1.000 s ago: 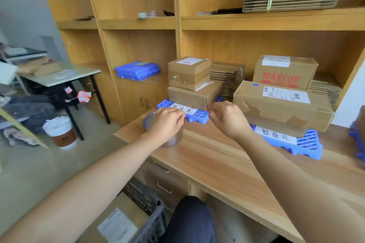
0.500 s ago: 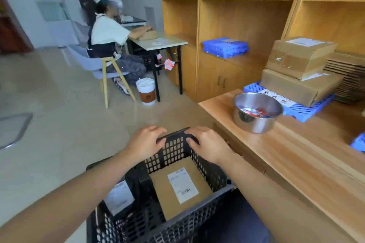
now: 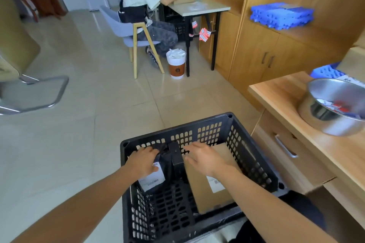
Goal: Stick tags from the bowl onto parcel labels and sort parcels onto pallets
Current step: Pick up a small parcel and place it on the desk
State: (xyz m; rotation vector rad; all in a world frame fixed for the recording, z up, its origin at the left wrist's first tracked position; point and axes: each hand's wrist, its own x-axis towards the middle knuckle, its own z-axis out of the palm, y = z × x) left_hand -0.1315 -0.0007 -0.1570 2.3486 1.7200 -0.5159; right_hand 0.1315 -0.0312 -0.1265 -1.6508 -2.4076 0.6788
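Note:
A black plastic crate [image 3: 252,163] stands on the floor beside the wooden desk [image 3: 280,92]. Inside it, a black bag parcel [image 3: 167,165] with a white label leans at the left, and a brown cardboard parcel [image 3: 209,197] with a label lies at the right. My left hand [image 3: 144,162] grips the top of the black bag parcel. Above the cardboard parcel, my right hand [image 3: 205,161] hovers with its fingers spread and holds nothing. On the desk stands a steel bowl [image 3: 335,126] with red and white tags [image 3: 333,104] in it. A blue pallet [image 3: 324,71] shows behind the bowl.
A stack of blue pallets [image 3: 280,16] lies on the cupboard shelf. A person sits on a chair [image 3: 136,35] at a small table [image 3: 199,9], with a cup-shaped bin [image 3: 176,64] beside it. A metal chair base [image 3: 39,92] is at the left. Desk drawers [image 3: 284,148] flank the crate.
My view swung from the desk down to the crate. Both hands left the crate's rim and went inside; the left one took hold of the black bag parcel.

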